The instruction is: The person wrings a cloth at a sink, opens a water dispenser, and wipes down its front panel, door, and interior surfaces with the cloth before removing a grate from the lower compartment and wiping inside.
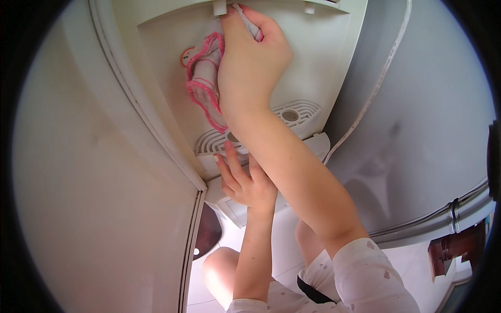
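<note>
Straight ahead stands a cream-white water dispenser [313, 66] with a recessed front. My right hand [254, 58] is raised inside the recess, gripping a white cloth with pink edging [206, 70] close beside the left spout [220, 7]. The cloth's folds hang down on the left of the wrist, and its upper part is hidden by the fingers. Lower down, my left hand [250, 187] has its fingers apart and nothing in it. Its fingertips are at the front edge of the slotted drip tray [213, 144]; my right forearm covers the tray's middle.
A second spout [309, 8] juts down at the upper right. On the left is a pale panel [98, 176], close to the dispenser. A grey appliance-like surface [422, 129] bounds the right, with a white cord [375, 94] before it. Below lies a tiled floor [287, 250].
</note>
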`<move>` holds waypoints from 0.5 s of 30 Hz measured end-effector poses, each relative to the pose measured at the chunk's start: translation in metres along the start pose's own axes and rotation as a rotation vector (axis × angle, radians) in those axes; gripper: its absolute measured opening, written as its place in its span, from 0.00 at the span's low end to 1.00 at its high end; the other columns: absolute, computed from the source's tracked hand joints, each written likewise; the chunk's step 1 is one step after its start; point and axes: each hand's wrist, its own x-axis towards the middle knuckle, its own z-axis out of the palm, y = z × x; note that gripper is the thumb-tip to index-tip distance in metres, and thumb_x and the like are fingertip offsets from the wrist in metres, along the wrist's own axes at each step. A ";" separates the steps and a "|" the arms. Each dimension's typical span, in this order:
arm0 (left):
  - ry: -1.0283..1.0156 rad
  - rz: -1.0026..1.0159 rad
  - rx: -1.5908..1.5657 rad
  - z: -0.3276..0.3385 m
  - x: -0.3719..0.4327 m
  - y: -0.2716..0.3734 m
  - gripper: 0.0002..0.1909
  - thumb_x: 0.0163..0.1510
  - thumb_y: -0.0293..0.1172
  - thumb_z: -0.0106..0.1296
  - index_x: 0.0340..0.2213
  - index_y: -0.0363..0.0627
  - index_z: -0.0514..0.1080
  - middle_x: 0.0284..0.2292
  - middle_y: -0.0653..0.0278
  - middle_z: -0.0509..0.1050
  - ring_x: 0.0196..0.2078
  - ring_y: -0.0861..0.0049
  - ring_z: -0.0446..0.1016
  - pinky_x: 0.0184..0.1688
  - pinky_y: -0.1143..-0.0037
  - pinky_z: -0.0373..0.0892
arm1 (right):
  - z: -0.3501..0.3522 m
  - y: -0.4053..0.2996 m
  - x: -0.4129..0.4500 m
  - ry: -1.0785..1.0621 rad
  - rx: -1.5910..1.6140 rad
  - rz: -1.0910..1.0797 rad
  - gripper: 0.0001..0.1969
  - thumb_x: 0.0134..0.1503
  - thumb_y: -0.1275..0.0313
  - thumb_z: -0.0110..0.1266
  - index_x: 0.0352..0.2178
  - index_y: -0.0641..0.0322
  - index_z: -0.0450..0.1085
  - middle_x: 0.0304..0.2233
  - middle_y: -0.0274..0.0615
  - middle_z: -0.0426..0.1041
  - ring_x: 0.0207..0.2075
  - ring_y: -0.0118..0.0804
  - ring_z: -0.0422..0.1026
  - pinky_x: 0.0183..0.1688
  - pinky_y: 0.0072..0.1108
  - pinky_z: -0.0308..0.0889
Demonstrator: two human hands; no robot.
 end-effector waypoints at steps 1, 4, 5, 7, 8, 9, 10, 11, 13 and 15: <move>0.002 -0.001 0.003 0.001 -0.004 0.003 0.18 0.51 0.45 0.41 0.39 0.47 0.63 0.45 0.54 0.65 0.46 0.58 0.64 0.36 0.75 0.58 | -0.001 0.000 0.000 -0.017 -0.056 -0.013 0.07 0.44 0.77 0.52 0.26 0.70 0.65 0.23 0.40 0.67 0.23 0.28 0.64 0.27 0.19 0.61; -0.133 -0.120 0.074 0.004 -0.017 0.004 0.20 0.51 0.44 0.41 0.42 0.47 0.63 0.44 0.54 0.66 0.46 0.60 0.64 0.36 0.75 0.59 | 0.017 0.003 -0.024 -0.033 0.023 0.091 0.07 0.45 0.76 0.51 0.26 0.70 0.65 0.23 0.40 0.66 0.23 0.28 0.63 0.27 0.19 0.61; -0.109 -0.120 0.053 0.002 -0.017 -0.002 0.20 0.50 0.44 0.41 0.42 0.47 0.63 0.44 0.54 0.66 0.46 0.60 0.64 0.36 0.75 0.59 | 0.026 0.000 -0.032 -0.037 0.058 0.132 0.07 0.45 0.76 0.51 0.27 0.70 0.65 0.24 0.40 0.66 0.22 0.28 0.63 0.26 0.19 0.61; -0.063 -0.114 -0.011 0.003 -0.021 -0.003 0.20 0.50 0.44 0.41 0.43 0.48 0.63 0.44 0.54 0.66 0.46 0.60 0.64 0.36 0.75 0.59 | 0.029 -0.013 -0.038 -0.076 0.269 0.372 0.08 0.48 0.73 0.50 0.29 0.67 0.65 0.24 0.37 0.65 0.22 0.26 0.61 0.25 0.18 0.59; -0.046 -0.105 -0.024 0.002 -0.018 -0.005 0.20 0.50 0.44 0.41 0.43 0.48 0.63 0.44 0.54 0.66 0.46 0.60 0.64 0.36 0.75 0.59 | 0.029 -0.029 -0.042 -0.098 0.394 0.510 0.09 0.49 0.71 0.49 0.30 0.66 0.64 0.24 0.35 0.64 0.22 0.24 0.61 0.24 0.17 0.59; -0.050 -0.120 -0.044 0.003 -0.021 -0.006 0.20 0.50 0.44 0.42 0.43 0.48 0.62 0.44 0.54 0.66 0.46 0.60 0.64 0.36 0.75 0.59 | 0.024 -0.037 -0.037 -0.099 0.392 0.514 0.09 0.49 0.71 0.49 0.30 0.66 0.64 0.24 0.35 0.64 0.22 0.24 0.61 0.24 0.17 0.59; -0.050 -0.126 -0.054 0.004 -0.023 -0.006 0.20 0.50 0.43 0.42 0.43 0.48 0.62 0.44 0.54 0.66 0.46 0.60 0.64 0.36 0.75 0.59 | 0.019 -0.043 -0.033 -0.051 0.470 0.641 0.10 0.50 0.69 0.49 0.32 0.65 0.64 0.24 0.34 0.64 0.22 0.23 0.61 0.24 0.16 0.59; -0.058 -0.134 -0.065 0.006 -0.026 -0.008 0.20 0.50 0.43 0.42 0.44 0.48 0.62 0.44 0.54 0.66 0.46 0.60 0.64 0.36 0.75 0.59 | 0.017 -0.044 -0.033 -0.001 0.546 0.769 0.12 0.51 0.67 0.48 0.34 0.64 0.63 0.23 0.33 0.63 0.22 0.22 0.61 0.23 0.15 0.58; -0.063 -0.160 -0.120 0.007 -0.028 0.002 0.21 0.50 0.43 0.42 0.44 0.48 0.62 0.43 0.55 0.66 0.46 0.60 0.64 0.36 0.75 0.60 | 0.012 -0.034 -0.026 -0.129 0.652 0.665 0.15 0.51 0.66 0.47 0.38 0.65 0.63 0.25 0.34 0.64 0.24 0.23 0.63 0.26 0.16 0.61; -0.072 -0.170 -0.129 0.009 -0.027 0.004 0.21 0.50 0.43 0.42 0.44 0.49 0.62 0.43 0.55 0.66 0.46 0.61 0.64 0.36 0.75 0.60 | 0.001 -0.034 -0.024 -0.102 0.614 0.780 0.16 0.51 0.67 0.48 0.39 0.65 0.63 0.25 0.35 0.66 0.25 0.25 0.64 0.28 0.17 0.63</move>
